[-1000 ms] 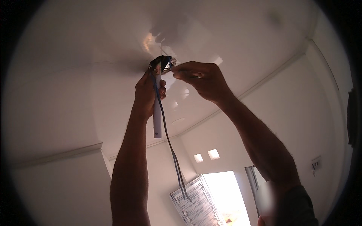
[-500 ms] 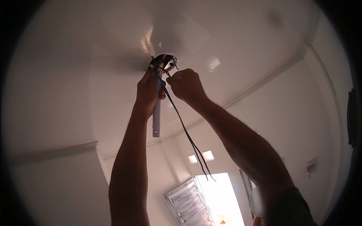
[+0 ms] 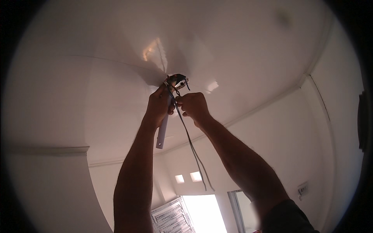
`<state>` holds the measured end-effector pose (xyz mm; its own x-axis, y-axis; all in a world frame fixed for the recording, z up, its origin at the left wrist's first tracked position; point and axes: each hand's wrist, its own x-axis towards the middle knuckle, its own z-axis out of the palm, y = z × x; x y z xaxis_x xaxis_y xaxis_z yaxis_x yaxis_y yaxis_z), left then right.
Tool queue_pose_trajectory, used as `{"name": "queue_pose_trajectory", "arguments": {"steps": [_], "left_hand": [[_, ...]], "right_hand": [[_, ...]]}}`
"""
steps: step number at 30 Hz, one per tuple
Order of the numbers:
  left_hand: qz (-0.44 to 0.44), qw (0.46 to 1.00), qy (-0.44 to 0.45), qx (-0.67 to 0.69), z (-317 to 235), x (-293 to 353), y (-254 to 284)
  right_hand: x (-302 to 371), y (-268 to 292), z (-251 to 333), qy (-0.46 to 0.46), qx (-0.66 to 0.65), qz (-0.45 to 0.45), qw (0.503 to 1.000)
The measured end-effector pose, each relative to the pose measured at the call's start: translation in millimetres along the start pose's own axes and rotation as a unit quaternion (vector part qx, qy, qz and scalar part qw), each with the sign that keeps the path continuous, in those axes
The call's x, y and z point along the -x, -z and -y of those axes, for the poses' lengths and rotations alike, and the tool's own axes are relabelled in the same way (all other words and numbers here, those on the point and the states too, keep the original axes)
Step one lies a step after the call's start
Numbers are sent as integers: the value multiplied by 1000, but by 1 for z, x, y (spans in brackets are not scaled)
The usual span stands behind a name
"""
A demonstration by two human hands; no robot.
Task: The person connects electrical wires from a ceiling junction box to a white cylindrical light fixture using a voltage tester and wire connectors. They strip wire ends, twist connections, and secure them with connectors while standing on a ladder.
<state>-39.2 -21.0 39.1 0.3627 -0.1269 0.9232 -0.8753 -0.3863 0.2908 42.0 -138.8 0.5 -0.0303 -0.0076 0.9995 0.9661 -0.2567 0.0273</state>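
Note:
Overhead, a round opening in the white ceiling shows dark wires and a bit of metal inside. My left hand is wrapped round the top of a pale grey-violet rod, just below the opening. The rod hangs slightly tilted, with a small hole near its lower end. Two long dark wires come down past my left hand and dangle loose. Close by on the right, my right hand is curled, its thumb and fingertips pinching a short dark wire from the opening. A shorter wire end sticks out at the opening's right.
A bright doorway or window with a patterned, slatted panel beside it lies below. Two small square openings sit in the wall above. A wall fitting and a dark object are on the right.
The view has shifted, so the opening and both hands appear lower in the picture. My right hand has drawn slightly closer to the rod; its lower fingers look looser. The dangling wires have swung a little.

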Motion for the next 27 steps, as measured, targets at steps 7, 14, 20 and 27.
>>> {"name": "queue_pose_trajectory", "arguments": {"steps": [7, 14, 20, 27], "left_hand": [[28, 999, -13, -35, -5, 1, 3], [27, 999, -26, -31, -5, 4, 3], [24, 999, -15, -19, -5, 4, 5], [24, 998, -44, -46, 1, -2, 4]], "right_hand": [[12, 12, 20, -256, -443, -32, 859], [21, 3, 8, -178, -365, -105, 908], [13, -13, 16, -226, -397, -133, 879], [-9, 5, 20, -262, -422, -121, 859]]}}
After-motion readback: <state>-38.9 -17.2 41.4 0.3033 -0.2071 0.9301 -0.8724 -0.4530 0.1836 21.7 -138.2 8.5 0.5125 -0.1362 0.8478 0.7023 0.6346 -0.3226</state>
